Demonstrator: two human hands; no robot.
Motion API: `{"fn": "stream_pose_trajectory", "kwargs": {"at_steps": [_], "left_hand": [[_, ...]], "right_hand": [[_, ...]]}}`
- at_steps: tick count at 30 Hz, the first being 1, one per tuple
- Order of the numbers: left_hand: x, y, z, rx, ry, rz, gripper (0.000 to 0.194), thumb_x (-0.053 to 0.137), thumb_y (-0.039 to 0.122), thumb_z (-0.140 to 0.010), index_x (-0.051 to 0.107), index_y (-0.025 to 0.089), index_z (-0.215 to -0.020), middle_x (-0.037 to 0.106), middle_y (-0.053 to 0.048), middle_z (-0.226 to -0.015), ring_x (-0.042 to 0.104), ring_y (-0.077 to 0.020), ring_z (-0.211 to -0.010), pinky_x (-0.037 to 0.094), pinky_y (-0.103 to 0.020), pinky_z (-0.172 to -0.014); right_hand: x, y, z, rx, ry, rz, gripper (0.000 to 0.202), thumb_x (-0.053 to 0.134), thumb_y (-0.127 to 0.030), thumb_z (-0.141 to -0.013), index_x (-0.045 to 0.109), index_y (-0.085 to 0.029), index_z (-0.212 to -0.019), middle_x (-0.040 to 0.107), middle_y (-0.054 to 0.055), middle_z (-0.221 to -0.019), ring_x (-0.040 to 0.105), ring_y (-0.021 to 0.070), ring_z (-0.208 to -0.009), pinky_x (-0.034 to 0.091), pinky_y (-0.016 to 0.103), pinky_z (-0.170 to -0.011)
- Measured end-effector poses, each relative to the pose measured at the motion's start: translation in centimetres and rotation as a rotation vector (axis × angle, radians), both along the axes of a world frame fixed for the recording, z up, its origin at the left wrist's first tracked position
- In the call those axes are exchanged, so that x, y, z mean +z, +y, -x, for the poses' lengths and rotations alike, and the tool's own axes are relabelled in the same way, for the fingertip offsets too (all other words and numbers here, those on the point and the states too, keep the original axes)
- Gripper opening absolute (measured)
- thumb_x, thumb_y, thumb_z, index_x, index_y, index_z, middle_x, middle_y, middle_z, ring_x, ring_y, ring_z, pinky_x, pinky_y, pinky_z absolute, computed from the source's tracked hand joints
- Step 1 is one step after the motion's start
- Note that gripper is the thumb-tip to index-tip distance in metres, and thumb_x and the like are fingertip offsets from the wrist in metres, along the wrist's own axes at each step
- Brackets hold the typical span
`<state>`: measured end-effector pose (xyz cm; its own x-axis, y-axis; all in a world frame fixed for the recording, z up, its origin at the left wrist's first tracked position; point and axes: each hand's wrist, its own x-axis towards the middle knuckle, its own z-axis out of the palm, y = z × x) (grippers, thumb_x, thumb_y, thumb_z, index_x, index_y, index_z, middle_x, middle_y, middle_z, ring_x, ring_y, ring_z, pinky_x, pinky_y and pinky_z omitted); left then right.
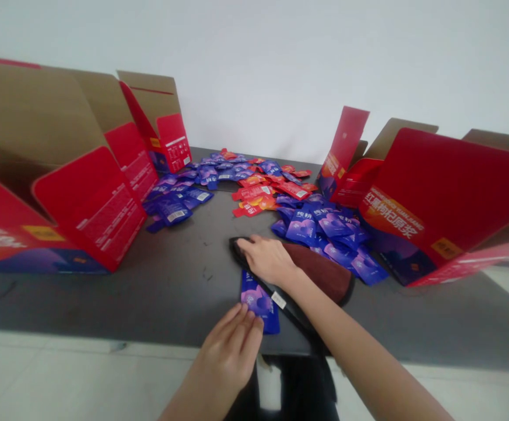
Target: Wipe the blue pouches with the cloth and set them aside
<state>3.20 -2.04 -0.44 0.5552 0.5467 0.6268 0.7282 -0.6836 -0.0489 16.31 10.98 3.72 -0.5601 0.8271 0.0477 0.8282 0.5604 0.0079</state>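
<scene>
Grey tabletop (179,251) meets a pale wall (254,70). Well left of the left hand (236,342) stand open red boxes (92,204), with blue pouches (175,207) beside them. The left hand's fingers lie together, slightly bent, their tips on a single blue pouch (258,301); whether they pinch it cannot be told. That pouch lies partly under the black strap. Beyond it, the right hand (266,257) is closed on the black edge of a brown cloth piece (319,272). Farther off lie red-orange pouches (256,199); to its right, a blue heap (324,225) and more open cartons (447,193).
</scene>
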Motion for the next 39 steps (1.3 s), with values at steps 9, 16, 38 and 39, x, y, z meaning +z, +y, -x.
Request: {"fn": "stream_pose_trajectory", "kwargs": {"at_steps": [9,16,38,39], "left_hand": [[-0.3,-0.3,0.3,0.166,-0.007,0.115,0.033,0.03,0.004,-0.084,0.057,0.01,-0.101,0.066,-0.011,-0.094,0.063,-0.0207,-0.084,0.053,-0.035,-0.075],[0.3,-0.5,-0.4,0.157,0.039,0.026,0.033,0.028,0.001,-0.083,0.06,0.009,-0.09,0.067,-0.011,-0.08,0.064,-0.0195,-0.075,0.054,-0.033,-0.071],[1.3,0.3,-0.9,0.03,0.134,-0.069,0.035,0.026,-0.002,-0.08,0.059,0.006,-0.087,0.067,-0.012,-0.078,0.064,-0.0188,-0.072,0.052,-0.031,-0.071],[1.4,0.4,-0.8,0.011,0.136,-0.086,0.035,0.025,-0.002,-0.081,0.059,0.006,-0.088,0.067,-0.012,-0.079,0.064,-0.0186,-0.074,0.052,-0.03,-0.071]], "right_hand": [[2.9,-4.6,-1.5,0.077,0.351,-0.005,0.028,0.035,-0.038,-0.09,0.046,-0.023,-0.111,0.05,0.004,-0.098,0.049,0.0163,-0.088,0.036,0.029,-0.08],[-0.4,-6.0,-1.5,0.259,0.247,-0.007,0.03,0.033,-0.04,-0.09,0.056,-0.022,-0.094,0.049,0.007,-0.094,0.041,0.0182,-0.091,0.034,0.032,-0.084],[-0.4,-5.2,-2.6,0.234,0.136,-0.015,0.03,0.028,-0.037,-0.092,0.056,-0.024,-0.091,0.049,0.002,-0.081,0.045,0.0123,-0.07,0.03,0.023,-0.062],[-0.8,-4.0,-2.5,0.194,0.121,-0.031,0.032,0.027,-0.038,-0.092,0.055,-0.025,-0.094,0.05,0.002,-0.083,0.047,0.0129,-0.071,0.03,0.023,-0.062]]}}
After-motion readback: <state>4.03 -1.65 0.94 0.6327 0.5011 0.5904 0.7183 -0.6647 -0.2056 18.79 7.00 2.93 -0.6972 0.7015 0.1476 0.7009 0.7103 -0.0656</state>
